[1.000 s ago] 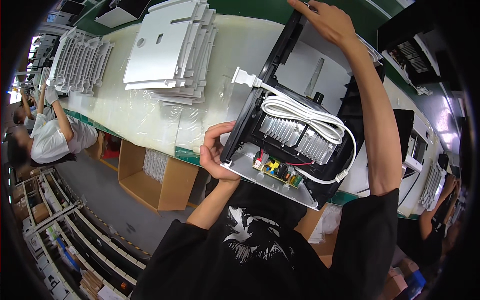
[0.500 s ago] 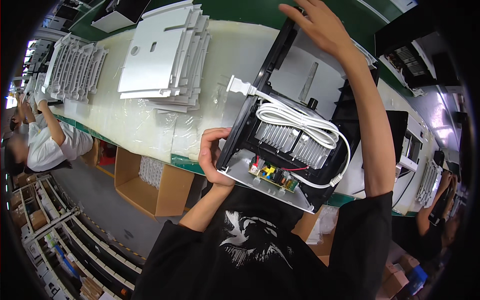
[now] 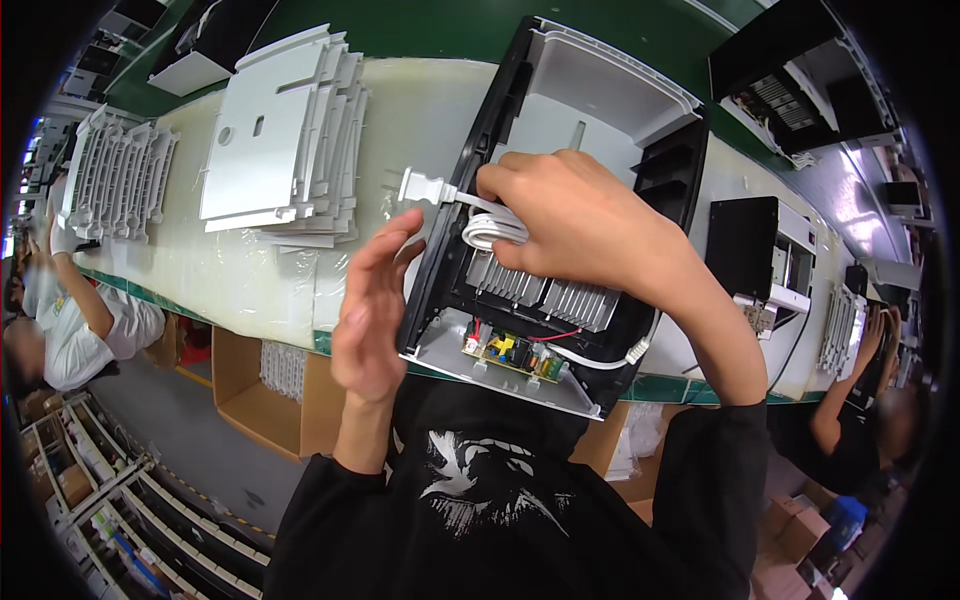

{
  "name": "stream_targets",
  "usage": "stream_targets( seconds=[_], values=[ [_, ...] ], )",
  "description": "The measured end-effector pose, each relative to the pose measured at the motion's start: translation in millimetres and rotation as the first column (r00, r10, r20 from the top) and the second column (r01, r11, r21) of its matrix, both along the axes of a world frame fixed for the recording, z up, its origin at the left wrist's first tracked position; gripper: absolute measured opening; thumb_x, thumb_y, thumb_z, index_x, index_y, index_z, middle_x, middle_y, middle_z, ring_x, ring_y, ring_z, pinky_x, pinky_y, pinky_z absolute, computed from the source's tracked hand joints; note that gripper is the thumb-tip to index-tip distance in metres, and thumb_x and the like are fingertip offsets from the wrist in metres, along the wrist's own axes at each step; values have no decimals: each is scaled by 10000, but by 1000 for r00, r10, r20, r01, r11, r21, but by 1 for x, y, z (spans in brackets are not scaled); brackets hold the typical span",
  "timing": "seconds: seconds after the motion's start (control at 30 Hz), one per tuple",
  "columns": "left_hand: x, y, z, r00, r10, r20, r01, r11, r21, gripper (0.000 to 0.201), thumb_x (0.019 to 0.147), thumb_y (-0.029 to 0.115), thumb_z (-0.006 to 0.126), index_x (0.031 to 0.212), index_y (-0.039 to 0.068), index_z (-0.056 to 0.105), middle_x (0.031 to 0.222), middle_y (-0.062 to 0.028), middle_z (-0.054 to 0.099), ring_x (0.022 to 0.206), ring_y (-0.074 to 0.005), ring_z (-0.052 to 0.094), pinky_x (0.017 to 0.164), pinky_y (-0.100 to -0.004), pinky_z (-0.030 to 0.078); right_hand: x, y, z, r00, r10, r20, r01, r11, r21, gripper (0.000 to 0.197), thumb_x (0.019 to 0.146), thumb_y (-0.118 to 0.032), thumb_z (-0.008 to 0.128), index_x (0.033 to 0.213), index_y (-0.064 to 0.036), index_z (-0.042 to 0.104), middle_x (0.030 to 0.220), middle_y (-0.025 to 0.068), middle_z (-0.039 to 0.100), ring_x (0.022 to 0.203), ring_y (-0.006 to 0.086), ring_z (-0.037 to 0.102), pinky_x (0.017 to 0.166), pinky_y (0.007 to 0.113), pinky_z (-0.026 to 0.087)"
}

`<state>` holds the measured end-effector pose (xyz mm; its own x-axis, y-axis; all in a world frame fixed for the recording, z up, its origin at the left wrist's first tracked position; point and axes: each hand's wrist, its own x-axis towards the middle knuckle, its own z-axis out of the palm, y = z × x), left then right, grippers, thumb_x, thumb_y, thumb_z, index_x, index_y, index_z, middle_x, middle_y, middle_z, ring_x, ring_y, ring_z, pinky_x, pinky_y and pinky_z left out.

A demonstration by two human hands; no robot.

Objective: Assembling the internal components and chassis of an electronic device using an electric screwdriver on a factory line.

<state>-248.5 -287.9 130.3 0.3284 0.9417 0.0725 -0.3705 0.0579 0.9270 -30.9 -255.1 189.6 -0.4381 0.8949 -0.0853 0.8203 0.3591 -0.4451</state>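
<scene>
My right hand (image 3: 585, 215) is closed around the coiled white power cord (image 3: 497, 228). The cord's plug (image 3: 425, 187) sticks out to the left, past the side wall of a black-and-white appliance housing (image 3: 600, 75). The housing lies tilted on the bench with its inside facing up. Below my right hand show metal heatsink fins (image 3: 580, 303) and a small circuit board (image 3: 512, 352) with red wires. From the board side, the cord's other end runs to a white strain relief (image 3: 638, 350). My left hand (image 3: 372, 310) is raised beside the housing's left edge, fingers apart, holding nothing.
White flat panels (image 3: 265, 140) are stacked on the bench to the left, beside a row of white slotted frames (image 3: 118, 178). An open cardboard box (image 3: 255, 415) stands below the bench edge. Another appliance (image 3: 765, 255) sits at right. People work at both sides.
My right hand has come down from the housing's far edge and taken hold of the coiled cord. My left hand has let go of the near left corner and lifted. The housing appears shifted left.
</scene>
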Motion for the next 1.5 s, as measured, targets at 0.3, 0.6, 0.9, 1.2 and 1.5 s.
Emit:
stream_targets(
  seconds=[0.3,0.6,0.9,1.2,1.5],
  values=[
    [12,-12,56,908,-220,-357,337,889,309,441,767,190,602,1166,14,535,1132,-176,531,1089,-298,497,938,-394,384,34,-37,42,735,-393,-553,481,877,16,238,876,-160,542,1028,21,569,900,113,618,744,206,605,690,326,483],
    [90,-41,46,721,-244,-648,602,685,411,602,716,219,742,1227,7,505,1113,-115,535,984,-284,519,846,-362,435,87,-199,30,12,-40,-999,844,535,-11,376,972,-217,410,1267,15,420,1209,134,523,905,174,549,835,322,452],
    [100,-42,37,723,-257,-641,622,647,442,548,667,141,775,1163,48,562,1031,-81,538,874,-263,523,744,-344,449,88,-266,-8,-233,-37,-972,963,133,-236,346,985,-191,387,1266,6,433,1220,137,512,1064,202,510,972,342,396],
    [101,-49,34,676,-281,-681,683,586,437,270,727,81,716,971,56,605,942,-56,523,782,-229,507,667,-329,425,80,-259,6,-156,-48,-987,918,363,-162,343,968,-159,399,1257,22,441,1210,163,531,1062,232,530,986,366,387],
    [88,-29,42,622,-399,-674,761,510,401,211,721,103,721,908,44,647,727,-37,589,717,-216,567,686,-324,437,-37,-330,-61,-717,-669,-195,375,-134,-917,389,942,-290,435,1149,33,496,925,164,650,700,229,650,583,290,526]
  ],
)
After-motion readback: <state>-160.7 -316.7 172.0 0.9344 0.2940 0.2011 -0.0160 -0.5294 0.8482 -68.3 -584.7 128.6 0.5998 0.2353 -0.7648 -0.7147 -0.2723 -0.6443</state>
